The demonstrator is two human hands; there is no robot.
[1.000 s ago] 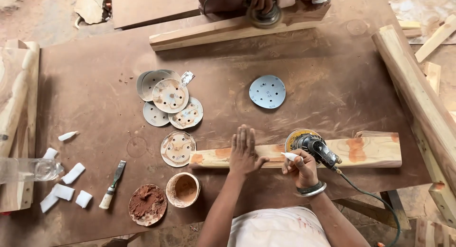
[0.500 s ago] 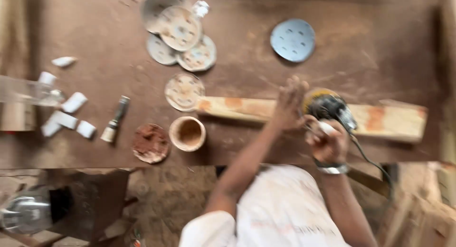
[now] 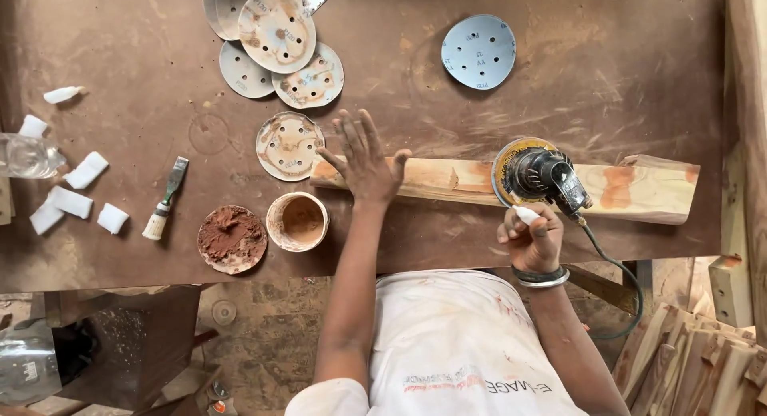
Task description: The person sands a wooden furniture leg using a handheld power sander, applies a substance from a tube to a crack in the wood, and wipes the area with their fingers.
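Observation:
A long pale wooden plank (image 3: 447, 179) with reddish filler patches lies across the brown workbench (image 3: 607, 72). My left hand (image 3: 363, 162) rests flat on its left end with the fingers spread. A round orbital sander (image 3: 534, 173) with a yellow rim sits on the plank right of centre, and its cable (image 3: 619, 264) trails off the bench edge. My right hand (image 3: 531, 238), a bangle on the wrist, is just below the sander, closed around a small white piece (image 3: 526, 215).
Used sanding discs (image 3: 276, 32) lie at the back left, one (image 3: 289, 146) beside the plank, and a blue disc (image 3: 478, 51) farther back. Near the front edge are a cup of brown paste (image 3: 297, 221), a lid of red-brown powder (image 3: 232, 238), a brush (image 3: 165, 198), white pieces (image 3: 72, 202) and a plastic bottle (image 3: 28, 156).
The view has swung nearer and lower over the bench. My right hand has come off the sander body to just below it. My left hand stays on the plank.

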